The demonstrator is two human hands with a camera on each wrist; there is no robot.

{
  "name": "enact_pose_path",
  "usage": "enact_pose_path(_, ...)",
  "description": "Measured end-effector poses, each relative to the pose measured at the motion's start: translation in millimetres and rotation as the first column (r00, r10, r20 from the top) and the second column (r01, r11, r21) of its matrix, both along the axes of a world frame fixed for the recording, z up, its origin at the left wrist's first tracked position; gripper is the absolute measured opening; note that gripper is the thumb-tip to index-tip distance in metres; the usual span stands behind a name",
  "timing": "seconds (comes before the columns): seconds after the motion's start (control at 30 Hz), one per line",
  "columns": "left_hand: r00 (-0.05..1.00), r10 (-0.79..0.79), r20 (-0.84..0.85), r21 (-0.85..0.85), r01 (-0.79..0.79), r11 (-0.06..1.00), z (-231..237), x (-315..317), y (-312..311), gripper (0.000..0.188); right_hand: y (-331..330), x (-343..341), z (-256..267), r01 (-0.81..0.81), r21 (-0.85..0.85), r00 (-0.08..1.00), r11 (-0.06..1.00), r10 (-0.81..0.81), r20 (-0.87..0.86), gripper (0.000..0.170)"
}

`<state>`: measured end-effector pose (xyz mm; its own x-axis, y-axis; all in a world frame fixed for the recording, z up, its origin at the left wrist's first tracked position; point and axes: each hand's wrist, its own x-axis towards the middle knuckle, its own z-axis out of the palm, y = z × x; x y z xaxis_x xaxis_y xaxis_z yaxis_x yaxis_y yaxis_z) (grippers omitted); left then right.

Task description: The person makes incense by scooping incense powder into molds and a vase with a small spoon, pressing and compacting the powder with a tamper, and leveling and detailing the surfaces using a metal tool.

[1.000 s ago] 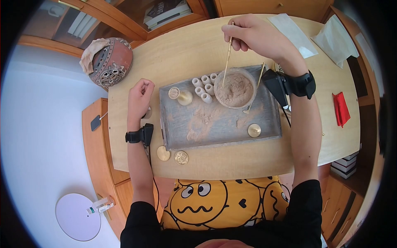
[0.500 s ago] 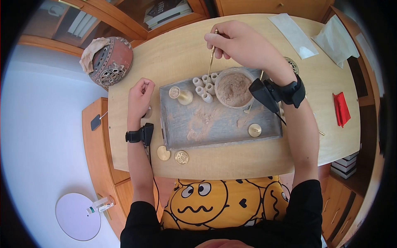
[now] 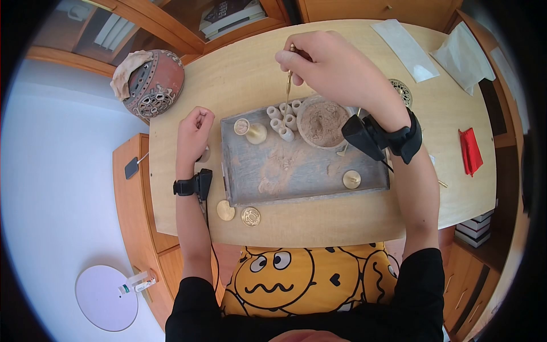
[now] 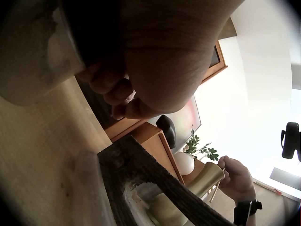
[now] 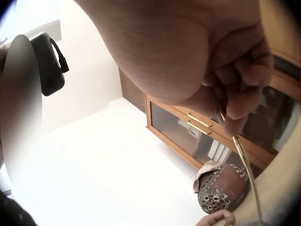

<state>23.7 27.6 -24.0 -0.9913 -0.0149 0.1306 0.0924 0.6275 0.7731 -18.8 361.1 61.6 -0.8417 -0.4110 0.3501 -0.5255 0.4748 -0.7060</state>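
In the head view the right hand (image 3: 327, 62) pinches a thin brass stick (image 3: 288, 86), whose lower end is among several small pale tubes (image 3: 286, 133) at the back of a grey tray (image 3: 307, 198). Beside the tubes stands a round bowl of brownish powder (image 3: 325, 122). The right wrist view shows the stick (image 5: 244, 157) between thumb and fingers. The left hand (image 3: 195, 134) rests left of the tray, fingers curled and holding nothing visible. Near it on the tray is a brass vessel (image 3: 256, 134) with a powder-filled top.
Loose powder (image 3: 279, 165) and a brass knobbed disc (image 3: 351, 179) lie on the tray. Two brass discs (image 3: 250, 216) are at the table's front. A patterned red pot (image 3: 156, 85) stands back left, a red pouch (image 3: 470, 151) lies right, and a round openwork piece (image 3: 400, 91) is behind the right wrist.
The right hand has moved left with the stick, whose lower end has gone from the powder bowl to the pale tubes. The left hand has stayed in place.
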Motion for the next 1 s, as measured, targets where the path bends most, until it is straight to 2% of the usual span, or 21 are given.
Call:
enact_pose_path(0.33, 1.000, 0.006, 0.002, -0.021, -0.006, 1.000, 3.6, 1.1, 2.7, 0.019, -1.4, 12.8, 12.4, 0.000, 0.057, 0.999, 0.998, 0.002, -0.039, 0.032)
enact_pose_path(0.53, 1.000, 0.004, 0.004, -0.034, -0.004, 0.999, 2.4, 0.7, 0.7, 0.019, -1.2, 19.3, 15.5, 0.000, 0.069, 0.990, 0.998, 0.009, -0.138, 0.030)
enact_pose_path(0.63, 1.000, 0.005, 0.006, -0.038, -0.004, 0.999, 1.8, 0.6, 0.1, 0.019, 3.1, 20.1, 19.5, -0.021, 0.056, 0.992, 0.998, 0.028, -0.124, 0.030)
enact_pose_path(0.7, 1.000, 0.007, 0.006, -0.043, -0.006, 0.999, 3.1, 1.1, 1.1, 0.019, 9.9, 18.3, 24.5, -0.008, 0.029, 1.000, 1.000, 0.009, -0.011, 0.030)
enact_pose_path(0.8, 1.000, 0.009, 0.006, -0.042, -0.009, 0.999, 2.5, 1.2, 0.5, 0.018, 23.3, 17.6, 35.5, 0.035, -0.033, 0.999, 0.999, -0.034, 0.043, 0.030)
enact_pose_path(1.0, 1.000, 0.000, 0.005, -0.016, 0.000, 1.000, 0.7, 0.1, 0.4, 0.017, 46.0, -4.1, 19.1, 0.011, 0.068, 0.990, 0.998, -0.021, 0.137, 0.030)
